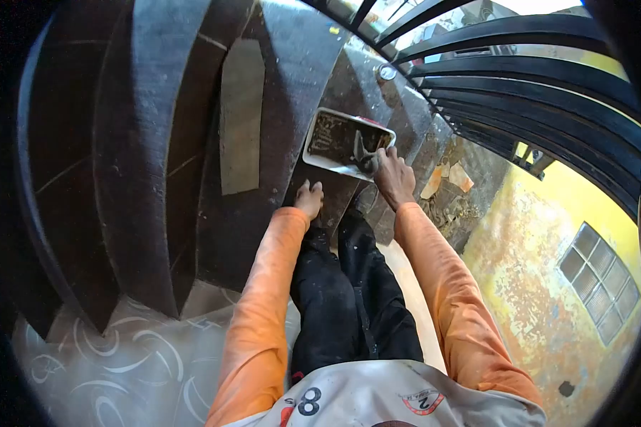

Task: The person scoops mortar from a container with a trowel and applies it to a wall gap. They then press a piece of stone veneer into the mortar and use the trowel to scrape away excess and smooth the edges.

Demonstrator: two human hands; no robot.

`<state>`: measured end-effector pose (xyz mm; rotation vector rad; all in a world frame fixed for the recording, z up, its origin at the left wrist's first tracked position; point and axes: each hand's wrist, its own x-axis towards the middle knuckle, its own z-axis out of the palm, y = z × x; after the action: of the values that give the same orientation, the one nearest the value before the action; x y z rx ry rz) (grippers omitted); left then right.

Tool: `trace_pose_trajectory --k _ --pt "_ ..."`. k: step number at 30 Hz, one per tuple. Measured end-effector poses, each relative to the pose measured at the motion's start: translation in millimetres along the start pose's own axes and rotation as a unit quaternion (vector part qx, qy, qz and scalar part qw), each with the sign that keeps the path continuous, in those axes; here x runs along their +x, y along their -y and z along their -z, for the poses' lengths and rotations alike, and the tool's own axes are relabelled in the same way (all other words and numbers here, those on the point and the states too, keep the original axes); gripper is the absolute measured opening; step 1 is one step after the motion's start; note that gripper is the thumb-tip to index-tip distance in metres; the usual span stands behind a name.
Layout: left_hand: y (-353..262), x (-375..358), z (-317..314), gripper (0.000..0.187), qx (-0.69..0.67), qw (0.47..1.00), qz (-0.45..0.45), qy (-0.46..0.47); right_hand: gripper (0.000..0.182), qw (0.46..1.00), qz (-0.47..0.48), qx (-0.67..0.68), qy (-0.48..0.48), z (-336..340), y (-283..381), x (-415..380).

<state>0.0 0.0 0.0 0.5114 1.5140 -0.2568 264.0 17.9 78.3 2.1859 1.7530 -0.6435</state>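
Note:
A white-rimmed rectangular tub point(322, 161) holds dark, wet-looking mortar point(332, 135) and sits on the dark stair tread in front of me. My right hand point(394, 174) is closed round the handle of a trowel point(361, 146) at the tub's right end. The trowel's blade reaches into the mortar; the hand covers most of the handle. My left hand point(309, 198) is beside my knee, just below the tub's left corner and apart from it. Its fingers are loosely bent and slightly apart, with nothing seen in them.
Dark steps point(142, 142) rise to the left, with a long grey tile piece point(241, 121) lying on one. Black metal railing point(527, 92) curves along the upper right. Broken tile pieces point(461, 178) and rubble lie right of the tub, near a peeling yellow wall point(520, 285).

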Motion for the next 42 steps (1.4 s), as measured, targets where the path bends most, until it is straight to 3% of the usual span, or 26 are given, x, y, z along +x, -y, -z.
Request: trace_pose_trajectory --k 2,3,9,11,12,16,21,23,27,29,31,33,35,37,39,40,41,42 --pt "-6.7 -24.0 -39.1 0.087 -0.167 0.981 -0.084 -0.051 0.02 0.999 0.009 0.017 -0.039 32.5 -23.0 -27.3" --pt "-11.9 2.1 14.8 0.084 -0.192 0.972 -0.092 -0.096 0.02 0.998 0.023 0.043 -0.034 -21.7 22.8 5.9" --pt "-24.6 23.4 -6.0 0.071 -0.145 0.976 -0.111 -0.118 0.025 0.994 0.061 0.044 -0.073 -21.6 3.5 14.9" --pt "-23.8 30.2 -11.1 0.062 -0.162 0.961 -0.18 -0.136 0.026 0.996 0.053 0.051 -0.055 -22.1 12.3 17.5" --pt "-43.4 5.7 -10.7 0.056 -0.22 0.962 -0.113 -0.119 0.027 0.993 0.082 0.065 -0.046 -22.4 15.8 18.1" --pt "-43.1 5.8 -9.4 0.053 -0.23 0.961 -0.092 -0.126 0.028 0.991 0.114 0.071 -0.013 -32.1 38.0 29.4" --pt "-43.6 6.5 -5.0 0.05 -0.231 0.964 -0.099 -0.091 0.034 0.978 0.093 0.176 0.069 -24.7 33.3 42.2" --pt "-44.7 8.7 -7.4 0.051 -0.243 0.958 -0.109 -0.102 0.036 0.966 0.104 0.233 0.045 -26.0 23.1 50.9" --pt "-40.1 9.9 -9.7 0.053 -0.255 0.952 -0.123 -0.116 0.039 0.948 0.138 0.266 0.109 -40.3 -0.7 64.6" --pt "-42.4 10.1 -10.3 0.055 -0.248 0.953 -0.119 -0.124 0.04 0.91 0.103 0.356 0.185 -30.2 -9.5 63.2" --pt "-40.0 12.6 -9.0 0.059 -0.244 0.954 -0.106 -0.136 0.04 0.927 0.147 0.325 0.116 -29.9 -16.3 59.3" --pt "-42.2 4.9 -3.2 0.061 -0.216 0.962 -0.101 -0.132 0.04 0.925 0.128 0.328 0.142 -21.3 -22.7 51.0" --pt "-50.8 -15.0 0.2 0.064 -0.192 0.972 -0.044 -0.129 0.037 0.921 0.17 0.338 0.087 -16.2 -33.9 38.3" --pt "-16.8 4.1 6.2 0.065 -0.192 0.973 -0.058 -0.118 0.032 0.86 0.157 0.478 0.085 0.5 -40.3 17.8" --pt "4.3 -0.3 15.3 0.059 -0.006 0.99 -0.113 -0.085 0.031 0.847 0.115 0.515 0.064 22.2 -43.9 -9.4" --pt "10.5 -13.3 21.5 0.055 0.084 0.974 -0.185 -0.101 0.03 0.857 0.101 0.498 0.083 55.5 -43.7 -24.6" --pt "10.4 -33.4 28.4 0.052 0.172 0.943 -0.258 -0.117 0.031 0.86 0.123 0.494 0.031 64.8 -48.4 -40.2" --pt "0.6 -58.3 39.3 0.049 0.209 0.926 -0.301 -0.086 0.035 0.883 0.101 0.455 0.054 99.2 -49.5 -58.8"
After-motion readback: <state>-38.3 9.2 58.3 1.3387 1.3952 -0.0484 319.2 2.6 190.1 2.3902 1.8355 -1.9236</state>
